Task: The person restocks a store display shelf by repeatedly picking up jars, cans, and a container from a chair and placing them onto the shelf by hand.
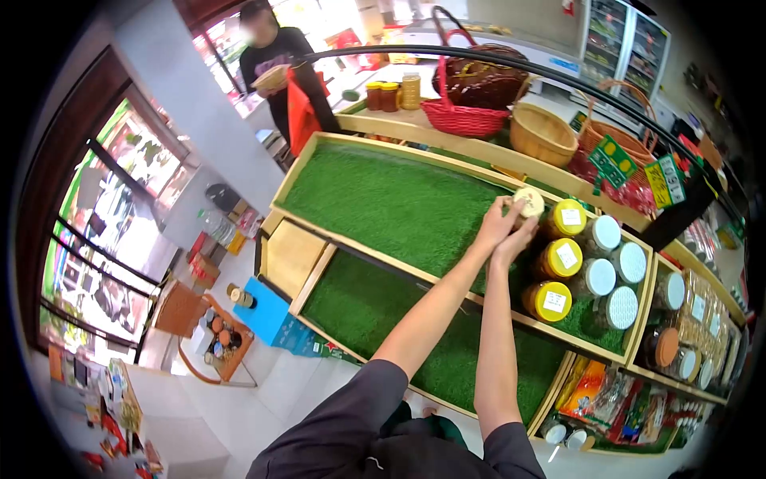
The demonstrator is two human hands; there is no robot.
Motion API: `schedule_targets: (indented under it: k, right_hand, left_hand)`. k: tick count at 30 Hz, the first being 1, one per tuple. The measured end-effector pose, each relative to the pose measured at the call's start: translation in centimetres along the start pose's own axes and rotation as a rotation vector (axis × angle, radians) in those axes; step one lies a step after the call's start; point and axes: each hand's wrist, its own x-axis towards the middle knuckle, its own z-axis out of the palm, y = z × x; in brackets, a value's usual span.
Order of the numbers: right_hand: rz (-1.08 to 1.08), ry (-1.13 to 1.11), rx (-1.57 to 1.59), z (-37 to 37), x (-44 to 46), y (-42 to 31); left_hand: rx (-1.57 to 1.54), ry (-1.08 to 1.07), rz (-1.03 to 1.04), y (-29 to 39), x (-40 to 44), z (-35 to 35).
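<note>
Round cream-lidded jar (527,200) is grasped: left hand (498,223) and right hand (516,242), grip part-closed, hold its sides near yellow-lidded round jars (568,216).

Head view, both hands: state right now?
Left hand: closed, holding the pale-lidded jar.
Right hand: closed on the same pale-lidded jar, beside the left hand.

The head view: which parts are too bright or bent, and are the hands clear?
In the head view, daylight partly washes out the left window; the black rail looks bowed, probably by the lens; the left hand and right hand look fairly clear.
</note>
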Motion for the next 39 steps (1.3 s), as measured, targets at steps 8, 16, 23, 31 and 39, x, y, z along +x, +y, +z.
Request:
schedule_targets:
  k: [8,16,23,31,39]
  right_hand:
    - [0.027,-0.157,0.193,-1.2,-1.7,1.1]
    - [0.14,-0.254,0.243,-3.1,-2.5,0.5]
    - [0.243,-0.288,0.233,-3.3,-1.3,-0.4]
    - [0.338,-0.314,0.187,-3.6,0.7,-0.3]
    - [0.318,-0.268,0.243,-4.7,0.8,2.0]
  left_hand:
    - [0.274,0.129,0.018,1.3,-2.4,-0.5]
    - [0.008,0.061,0.049,1.6,-4.6,-0.1]
    - [0.032,-0.092,-0.009,2.1,-4.5,-0.5]
    - [0.063,-0.107,-0.098,1.9,-2.2,-0.3]
    - [-0.031,-0.098,-0.089,1.4,-1.3,-0.1]
